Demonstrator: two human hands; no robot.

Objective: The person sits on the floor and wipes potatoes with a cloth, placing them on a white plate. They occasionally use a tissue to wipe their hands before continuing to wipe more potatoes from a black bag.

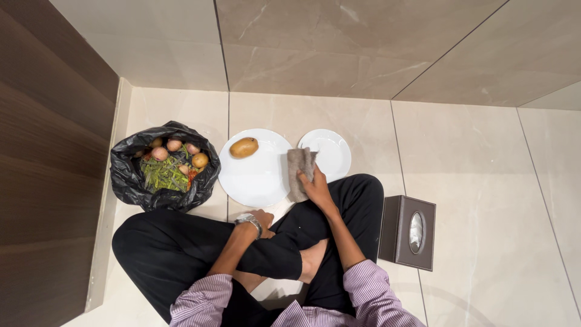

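Striped sleeves nearest; right hand [316, 184] pinches a grey cloth [299, 171] across both white plates, large [254, 175] and small [331, 158]. Left hand [261, 219] rests loosely curled on a knee. One potato [244, 147] plated; the rest sit in the black bag [130, 175] far left.

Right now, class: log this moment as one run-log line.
right hand: holds grey cloth | left hand: on knee | potato: on large white plate | small white plate: bare

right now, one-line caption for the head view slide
Right hand holds grey cloth beside two white plates, one bearing a potato.
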